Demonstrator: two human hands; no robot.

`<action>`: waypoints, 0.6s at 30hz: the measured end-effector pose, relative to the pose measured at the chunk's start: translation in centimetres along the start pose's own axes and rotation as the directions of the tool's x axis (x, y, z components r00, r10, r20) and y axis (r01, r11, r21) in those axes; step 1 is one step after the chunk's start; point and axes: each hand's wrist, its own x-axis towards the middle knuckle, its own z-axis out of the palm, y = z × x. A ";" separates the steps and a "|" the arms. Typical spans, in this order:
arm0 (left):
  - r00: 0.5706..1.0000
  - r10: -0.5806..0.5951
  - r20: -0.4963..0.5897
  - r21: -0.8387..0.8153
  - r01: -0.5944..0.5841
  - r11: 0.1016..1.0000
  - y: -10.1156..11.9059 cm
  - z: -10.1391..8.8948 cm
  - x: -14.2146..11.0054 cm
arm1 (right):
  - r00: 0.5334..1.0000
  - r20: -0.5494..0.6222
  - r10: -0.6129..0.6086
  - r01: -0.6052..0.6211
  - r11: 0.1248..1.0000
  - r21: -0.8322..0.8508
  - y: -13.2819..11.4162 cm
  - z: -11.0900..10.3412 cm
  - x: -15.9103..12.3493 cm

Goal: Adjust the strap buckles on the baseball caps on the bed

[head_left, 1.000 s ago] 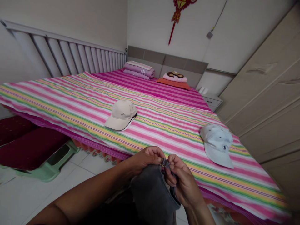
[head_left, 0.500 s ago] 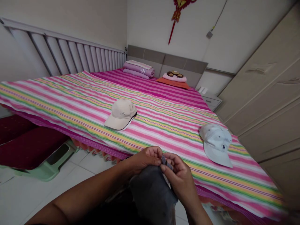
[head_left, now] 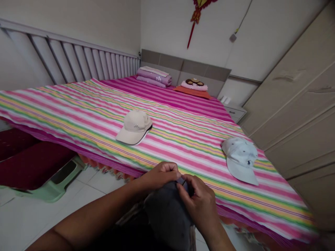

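Low in the head view, in front of the bed's near edge, both hands work on a dark grey cap (head_left: 170, 212). My left hand (head_left: 165, 174) is closed, its thumb and fingers pinching the cap's upper edge, where a narrow strap shows. Close beside it, my right hand (head_left: 201, 197) pinches the same strap area from the right. The fingertips nearly meet, so the fastening between them is mostly hidden. Ahead on the bed lies a beige cap (head_left: 137, 122), brim toward me. Off to the right is a light blue cap (head_left: 240, 158), its brim also facing me.
A striped sheet (head_left: 180, 139) covers the bed. Folded purple bedding (head_left: 153, 77) and an orange pillow (head_left: 192, 92) lie by the headboard (head_left: 167, 62). Dark red covered stools (head_left: 39, 167) stand at left; a wardrobe (head_left: 293, 104) rises at right.
My hands have drawn closer together at the strap, which stood up between the fingers before and is now mostly covered. The caps on the bed stay where they were.
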 end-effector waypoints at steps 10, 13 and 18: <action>0.996 -0.093 0.015 -0.276 0.094 0.957 -0.6 -1.4 -0.2 | 0.962 0.222 0.160 -0.206 0.956 0.207 0.7 -0.6 0.4; 0.996 -0.091 -0.001 -0.241 0.088 0.967 -0.4 -1.2 -0.1 | 0.912 0.349 0.215 -0.348 0.855 0.384 1.1 -0.8 1.2; 0.995 -0.085 0.045 -0.260 0.094 0.961 -0.2 -0.9 0.1 | 0.843 0.482 0.239 -0.500 0.679 0.537 1.9 -0.8 2.5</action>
